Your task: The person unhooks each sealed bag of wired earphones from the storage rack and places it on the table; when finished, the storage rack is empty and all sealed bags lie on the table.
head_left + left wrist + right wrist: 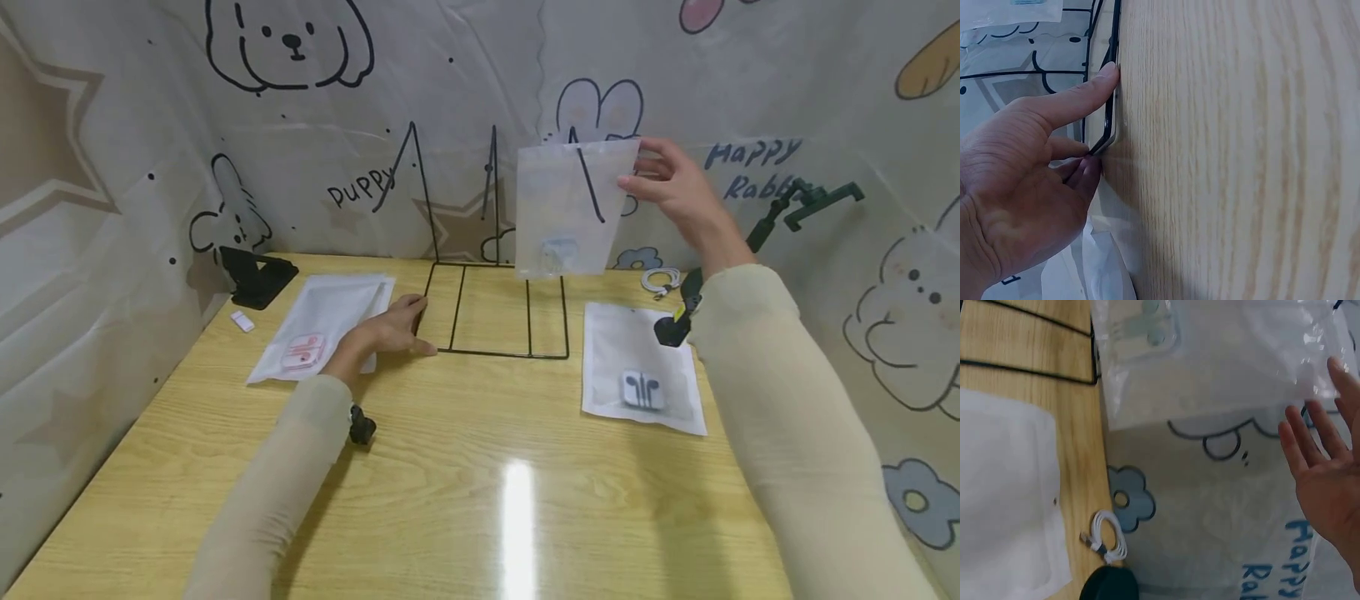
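Note:
My left hand (386, 327) holds the near left corner of a black wire rack (495, 354), its thumb (1082, 100) on the front rod and the other fingers at the side rod. My right hand (678, 187) pinches the upper right edge of a translucent plastic bag (562, 196). That bag hangs upright at the rack's rightmost prong (588, 179), which shows in front of it or through it. A pale blue item (558, 252) lies in the bag's bottom. Whether the prong passes through a hole in the bag, I cannot tell.
White bags with a pink earphone case (303, 351) lie left; another bag (600, 350) with a dark-printed earphone case (642, 390) lies right. A black stand (258, 279), a small white block (242, 321), a coiled white cable (660, 282) and a green stand arm (787, 204) stand around the wooden table's back.

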`<state>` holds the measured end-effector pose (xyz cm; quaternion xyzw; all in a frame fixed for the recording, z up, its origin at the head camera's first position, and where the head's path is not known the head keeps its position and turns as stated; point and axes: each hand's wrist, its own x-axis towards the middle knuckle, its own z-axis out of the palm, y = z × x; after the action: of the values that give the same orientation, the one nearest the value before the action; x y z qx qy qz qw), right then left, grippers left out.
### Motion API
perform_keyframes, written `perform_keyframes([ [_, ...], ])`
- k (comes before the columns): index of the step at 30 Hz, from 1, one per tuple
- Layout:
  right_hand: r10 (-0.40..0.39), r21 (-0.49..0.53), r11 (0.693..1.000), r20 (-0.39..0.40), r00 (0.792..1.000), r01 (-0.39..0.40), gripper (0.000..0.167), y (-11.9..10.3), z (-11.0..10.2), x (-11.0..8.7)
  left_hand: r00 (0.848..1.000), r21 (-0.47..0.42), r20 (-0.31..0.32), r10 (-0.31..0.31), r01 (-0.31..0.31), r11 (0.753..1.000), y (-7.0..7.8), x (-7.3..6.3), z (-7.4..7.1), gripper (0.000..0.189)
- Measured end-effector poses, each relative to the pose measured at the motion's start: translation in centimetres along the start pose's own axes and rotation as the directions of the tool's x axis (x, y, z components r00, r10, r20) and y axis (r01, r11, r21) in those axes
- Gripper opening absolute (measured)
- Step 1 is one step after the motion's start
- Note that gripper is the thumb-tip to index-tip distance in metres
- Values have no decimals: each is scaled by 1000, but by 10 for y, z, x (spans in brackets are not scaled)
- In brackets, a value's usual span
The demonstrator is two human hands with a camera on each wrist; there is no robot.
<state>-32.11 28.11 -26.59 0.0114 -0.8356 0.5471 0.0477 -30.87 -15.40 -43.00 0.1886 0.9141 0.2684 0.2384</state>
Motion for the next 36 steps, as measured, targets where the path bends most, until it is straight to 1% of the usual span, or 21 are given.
perform_keyframes([
  [3,3,19,1000,-42,999,-2,63,-15,9,2,1000,-4,0,-1,1,1000,0,0,-1,104],
  [7,32,88,996,-90,995,-24,55,-24,18,2,1000,-4,-1,2,-2,1000,0,0,-1,104],
  [10,39,152,988,-111,993,-22,47,-24,20,1,1000,-5,-9,1,-1,1000,0,1,-1,104],
  [15,38,273,962,-138,990,1,34,-23,20,-2,1000,-5,-6,1,-1,1000,1,2,-1,105],
  [21,40,354,935,-146,988,15,30,-22,21,-12,1000,-4,-2,1,-1,1000,0,2,0,105],
  [23,36,366,930,-148,988,20,29,-21,21,-16,1000,-3,0,5,-5,1000,-1,3,0,105],
  [29,-24,304,950,-156,988,71,27,-15,20,-36,1000,17,-4,18,-18,1000,-3,2,0,105],
  [33,-44,311,946,-166,985,95,26,-7,17,-53,1000,32,-1,22,-22,999,-3,4,0,105],
  [36,-61,313,944,-160,985,109,27,-3,19,-66,1000,22,-6,17,-17,1000,-3,2,1,105],
])
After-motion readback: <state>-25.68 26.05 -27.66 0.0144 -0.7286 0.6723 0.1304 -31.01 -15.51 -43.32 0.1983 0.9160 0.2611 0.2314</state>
